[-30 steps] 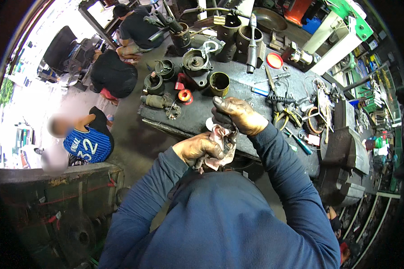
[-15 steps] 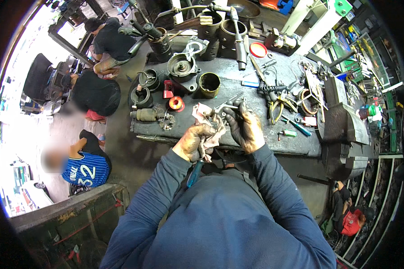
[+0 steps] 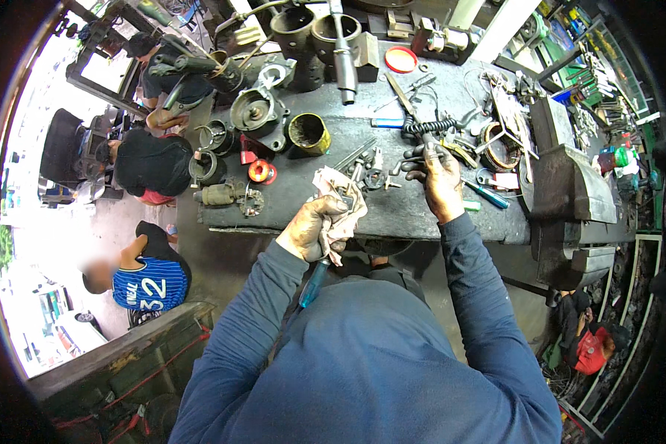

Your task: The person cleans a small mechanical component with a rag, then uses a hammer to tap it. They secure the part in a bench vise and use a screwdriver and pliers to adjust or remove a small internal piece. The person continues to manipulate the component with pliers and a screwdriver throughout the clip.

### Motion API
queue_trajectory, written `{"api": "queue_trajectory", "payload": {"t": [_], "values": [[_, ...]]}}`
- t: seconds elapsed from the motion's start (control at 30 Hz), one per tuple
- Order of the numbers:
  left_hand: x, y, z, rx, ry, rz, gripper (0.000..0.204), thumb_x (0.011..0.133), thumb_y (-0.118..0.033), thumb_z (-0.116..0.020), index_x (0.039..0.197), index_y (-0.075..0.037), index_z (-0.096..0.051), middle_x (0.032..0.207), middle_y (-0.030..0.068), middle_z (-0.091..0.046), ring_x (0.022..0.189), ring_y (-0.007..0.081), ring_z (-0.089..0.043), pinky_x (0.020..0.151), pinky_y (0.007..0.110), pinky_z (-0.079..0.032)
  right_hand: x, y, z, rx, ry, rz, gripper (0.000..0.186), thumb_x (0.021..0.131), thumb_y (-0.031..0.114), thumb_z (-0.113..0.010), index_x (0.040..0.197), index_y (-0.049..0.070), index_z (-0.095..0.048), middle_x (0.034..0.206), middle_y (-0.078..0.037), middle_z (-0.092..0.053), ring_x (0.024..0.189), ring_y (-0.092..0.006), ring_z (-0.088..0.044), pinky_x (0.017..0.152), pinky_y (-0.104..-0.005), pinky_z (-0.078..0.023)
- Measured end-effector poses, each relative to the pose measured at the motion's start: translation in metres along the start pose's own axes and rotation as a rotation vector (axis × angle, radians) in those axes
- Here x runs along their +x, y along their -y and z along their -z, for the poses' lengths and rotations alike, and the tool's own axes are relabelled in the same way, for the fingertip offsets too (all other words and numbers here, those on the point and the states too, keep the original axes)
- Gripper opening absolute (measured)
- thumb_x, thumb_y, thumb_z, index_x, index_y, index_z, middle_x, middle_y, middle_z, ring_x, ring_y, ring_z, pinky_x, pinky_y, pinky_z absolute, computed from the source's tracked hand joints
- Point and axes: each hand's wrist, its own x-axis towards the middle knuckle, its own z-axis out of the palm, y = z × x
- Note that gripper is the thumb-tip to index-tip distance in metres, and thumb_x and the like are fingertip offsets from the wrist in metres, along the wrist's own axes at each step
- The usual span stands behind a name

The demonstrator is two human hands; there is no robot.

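Observation:
My left hand (image 3: 301,231) is closed around a crumpled pinkish rag (image 3: 342,194). From the lower side of that grip sticks out a translucent blue screwdriver handle (image 3: 315,285). Over the bench's front part, my right hand (image 3: 442,183) is raised with its blackened fingers loosely bent and apart, and no object shows in it. Small metal parts (image 3: 377,177) lie on the bench between both hands, beside some thin metal rods (image 3: 355,153). Close to the right fingers are pliers with yellow handles (image 3: 462,152) and a black coiled cord (image 3: 431,126).
The dark workbench (image 3: 288,200) carries a metal housing (image 3: 255,111), a yellow-rimmed can (image 3: 308,133), a red spool (image 3: 260,172) and a small motor armature (image 3: 218,194). A heavy vise (image 3: 573,196) stands at the right end. Several people sit at left; one person in red (image 3: 592,359) is at lower right.
My right hand has moved away to the right from the rag and small parts, its fingers loosening. My left hand, with the rag and screwdriver, has shifted slightly left. The view has shifted too.

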Motion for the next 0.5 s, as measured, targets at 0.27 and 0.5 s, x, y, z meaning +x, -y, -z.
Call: {"api": "queue_trajectory", "payload": {"t": [0.27,0.5], "values": [[0.025,0.024,-0.017,0.050,-0.139,-0.040,0.038,0.087,-0.021,-0.071,0.120,-0.004,-0.065,0.084,0.0075,-0.072,0.062,0.0164,-0.068,0.050,0.031,-0.052,-0.038,-0.065,0.049,-0.619,0.038,0.137,0.022,0.104,0.012,-0.063,0.121,0.001,-0.073,0.109,-0.012,-0.077,0.095,-0.0195,-0.071,0.087,-0.0337,-0.056],[0.032,0.045,-0.030,0.299,-0.285,-0.199,0.034,0.088,-0.006,-0.065,0.121,-0.001,-0.064,0.098,0.0088,-0.073,0.077,0.0174,-0.071,0.065,0.030,-0.058,-0.052,-0.073,0.072,-1.040,0.023,0.071,0.021,0.096,0.012,-0.069,0.112,-0.002,-0.073,0.100,-0.026,-0.075,0.093,-0.0405,-0.074,0.083,-0.0446,-0.057]]}}
